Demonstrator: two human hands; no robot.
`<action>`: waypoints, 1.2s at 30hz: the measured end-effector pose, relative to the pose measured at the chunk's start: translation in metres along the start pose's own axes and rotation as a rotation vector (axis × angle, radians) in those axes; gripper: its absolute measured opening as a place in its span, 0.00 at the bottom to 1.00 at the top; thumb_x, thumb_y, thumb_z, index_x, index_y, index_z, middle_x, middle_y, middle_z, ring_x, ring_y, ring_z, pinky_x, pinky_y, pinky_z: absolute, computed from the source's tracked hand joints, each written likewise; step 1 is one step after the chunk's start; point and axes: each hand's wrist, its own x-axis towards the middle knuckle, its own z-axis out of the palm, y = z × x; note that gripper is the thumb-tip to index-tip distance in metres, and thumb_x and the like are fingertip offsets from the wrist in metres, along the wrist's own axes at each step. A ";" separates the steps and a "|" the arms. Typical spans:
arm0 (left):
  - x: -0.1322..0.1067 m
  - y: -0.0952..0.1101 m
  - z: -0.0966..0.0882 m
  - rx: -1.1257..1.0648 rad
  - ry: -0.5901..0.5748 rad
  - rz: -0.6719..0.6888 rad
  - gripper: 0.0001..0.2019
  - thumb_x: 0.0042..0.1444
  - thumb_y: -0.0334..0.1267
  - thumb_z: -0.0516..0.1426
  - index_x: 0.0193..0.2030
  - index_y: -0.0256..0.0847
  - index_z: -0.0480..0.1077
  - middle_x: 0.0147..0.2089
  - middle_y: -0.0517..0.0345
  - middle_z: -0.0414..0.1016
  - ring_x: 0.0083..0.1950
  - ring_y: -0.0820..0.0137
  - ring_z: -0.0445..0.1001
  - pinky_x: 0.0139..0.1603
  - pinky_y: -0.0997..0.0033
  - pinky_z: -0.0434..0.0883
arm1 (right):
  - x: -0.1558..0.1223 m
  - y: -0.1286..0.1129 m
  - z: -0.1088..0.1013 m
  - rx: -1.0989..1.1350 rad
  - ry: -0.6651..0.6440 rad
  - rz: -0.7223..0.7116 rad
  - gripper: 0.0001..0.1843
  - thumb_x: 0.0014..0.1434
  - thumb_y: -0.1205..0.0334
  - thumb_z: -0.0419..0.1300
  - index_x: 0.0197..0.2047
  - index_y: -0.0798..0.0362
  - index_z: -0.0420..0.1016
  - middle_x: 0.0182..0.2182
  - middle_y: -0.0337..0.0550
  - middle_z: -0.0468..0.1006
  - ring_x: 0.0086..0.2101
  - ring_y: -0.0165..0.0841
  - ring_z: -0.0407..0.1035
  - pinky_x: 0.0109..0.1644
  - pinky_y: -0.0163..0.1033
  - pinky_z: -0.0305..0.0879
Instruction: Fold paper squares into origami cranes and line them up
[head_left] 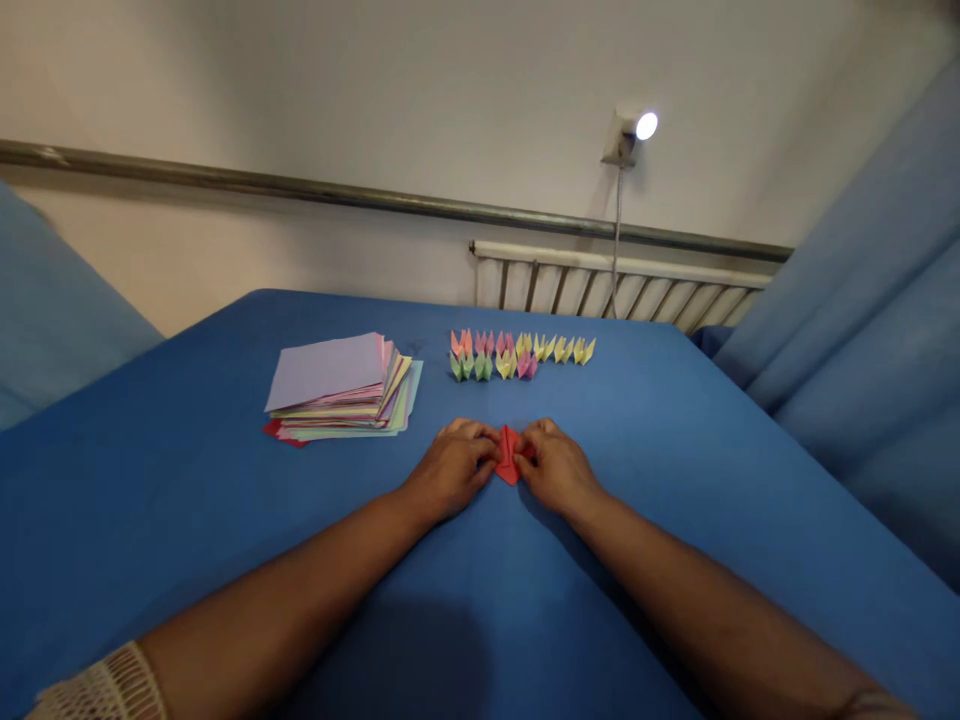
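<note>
A small folded piece of red paper [508,462] lies on the blue table in front of me, its shape pointed at top and bottom. My left hand [459,462] pinches its left edge between thumb and fingers. On the opposite side my right hand [553,462] grips the right edge, fingers bent and closed. Parts of the paper's sides are hidden under the fingertips. Beyond the hands stand two rows of folded paper cranes [484,366] in orange, pink, green and yellow.
To the left sits a tall, uneven stack of coloured paper [330,375], a lilac sheet on top and a red corner sticking out below. The blue table [675,500] reaches back toward a wall with a metal rail [375,198] and a radiator [600,270]. Blue curtains [885,300] hang at both sides.
</note>
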 end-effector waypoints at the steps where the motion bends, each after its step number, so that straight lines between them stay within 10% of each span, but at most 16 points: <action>1: 0.000 0.002 -0.001 0.015 -0.033 0.031 0.06 0.56 0.31 0.55 0.36 0.42 0.73 0.43 0.55 0.75 0.48 0.63 0.68 0.52 0.60 0.62 | -0.001 0.001 -0.003 -0.024 -0.019 -0.014 0.03 0.56 0.68 0.57 0.34 0.52 0.71 0.36 0.43 0.71 0.35 0.33 0.67 0.43 0.40 0.64; 12: -0.002 0.007 -0.007 0.042 -0.123 0.176 0.07 0.59 0.39 0.56 0.41 0.43 0.73 0.40 0.55 0.76 0.46 0.64 0.71 0.59 0.56 0.55 | -0.015 0.018 -0.026 -0.011 -0.174 -0.358 0.11 0.56 0.61 0.64 0.43 0.48 0.74 0.49 0.46 0.71 0.49 0.39 0.63 0.53 0.49 0.60; 36: 0.002 0.003 0.000 -0.115 -0.048 0.012 0.06 0.58 0.34 0.53 0.36 0.40 0.72 0.42 0.54 0.73 0.45 0.66 0.69 0.49 0.64 0.64 | -0.004 0.024 -0.006 0.087 -0.095 -0.221 0.06 0.62 0.64 0.56 0.33 0.51 0.71 0.34 0.42 0.73 0.38 0.34 0.66 0.45 0.41 0.61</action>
